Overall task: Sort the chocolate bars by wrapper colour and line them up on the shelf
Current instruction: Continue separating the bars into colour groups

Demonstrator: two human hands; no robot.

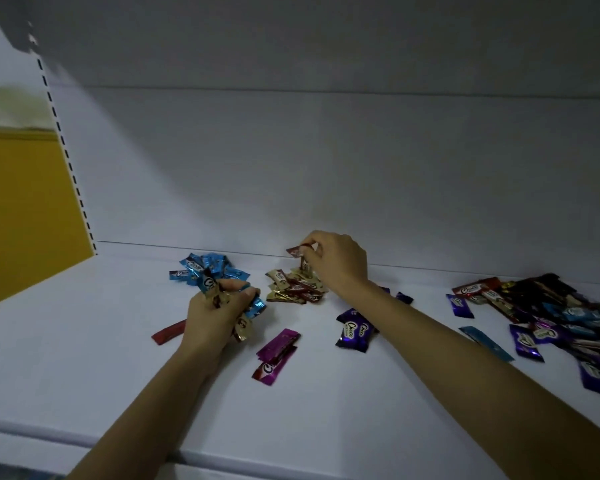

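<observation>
Chocolate bars (354,332) lie part sorted on my white shelf (84,358), and both my hands hold some.
The shelf has bare room across the lower left and along its rounded front lip. Its left edge ends at the slotted upright (66,150), and the back panel (326,168) closes it behind. The mixed heap (551,317) at right is too tangled to count. At the back sit one blue pile (208,266) and one gold-and-brown pile (295,289). In the middle are two purple bars and some overlapping magenta bars (276,351). One long blue bar (485,342) and one red bar (167,332) lie alone. My left hand (215,317) is curled tight round a bunch of blue and cream bars. My right hand (336,261) pinches a brown bar (300,252) in thumb and fingertips above the gold-and-brown pile.
</observation>
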